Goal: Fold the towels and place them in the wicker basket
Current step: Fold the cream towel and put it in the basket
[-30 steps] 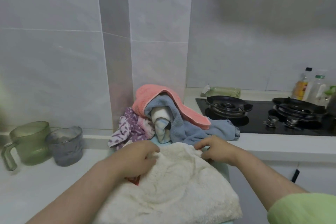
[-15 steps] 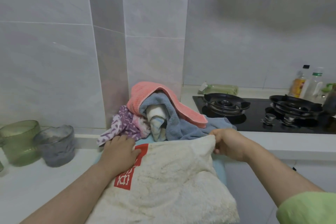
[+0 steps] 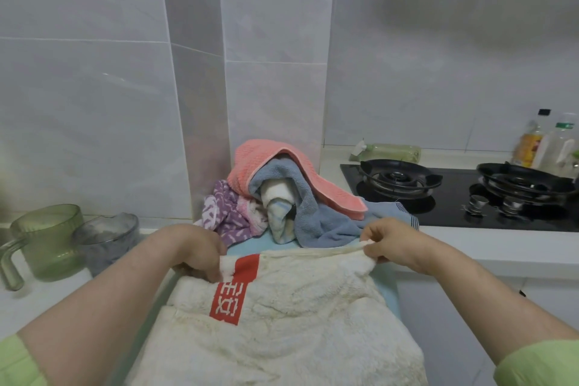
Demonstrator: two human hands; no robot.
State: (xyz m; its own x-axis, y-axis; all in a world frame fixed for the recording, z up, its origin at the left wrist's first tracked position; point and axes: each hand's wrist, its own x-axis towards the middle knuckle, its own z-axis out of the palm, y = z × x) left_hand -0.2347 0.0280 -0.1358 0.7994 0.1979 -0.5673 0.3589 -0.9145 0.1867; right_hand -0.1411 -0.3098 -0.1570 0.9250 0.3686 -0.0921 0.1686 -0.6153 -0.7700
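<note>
Pinching far edge of white towel, lower centre of frame: left hand at red label, right hand on hem. Pull edge taut, match corners before folding (wicker basket not in view).

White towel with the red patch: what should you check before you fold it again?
1. Left hand grips one far corner of the white towel: ok.
2. Right hand pinches the other far corner: ok.
3. Far edge straight between the hands: ok.
4. Towel away from the stove: ok.
5. Towel free of the towel pile behind it: cannot tell.
6. Wicker basket ready: cannot tell, it is not in view.
</note>
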